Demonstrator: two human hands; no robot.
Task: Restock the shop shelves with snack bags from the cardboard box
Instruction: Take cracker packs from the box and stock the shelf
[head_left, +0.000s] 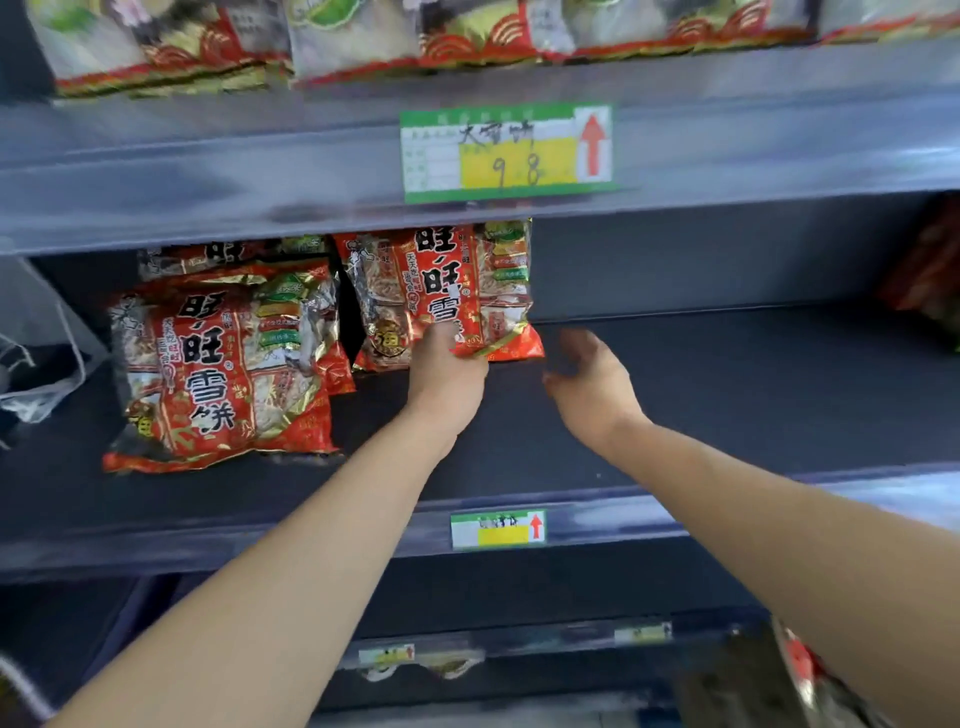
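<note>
On a dark shop shelf (727, 395), centre frame, the left hand (447, 374) grips an upright snack bag (441, 291) by its lower edge; the right hand (587, 374) hovers spread just beside it. Probably light, slippery, crushable: hold the edges gently.

Single head view — close in.
I'm seeing from the wearer's head, facing forward and a little down into the middle shelf (727, 395); it sits near, with the left hand (447, 371) and right hand (592, 382) stretched in from the bottom edge — wide lens.
</note>
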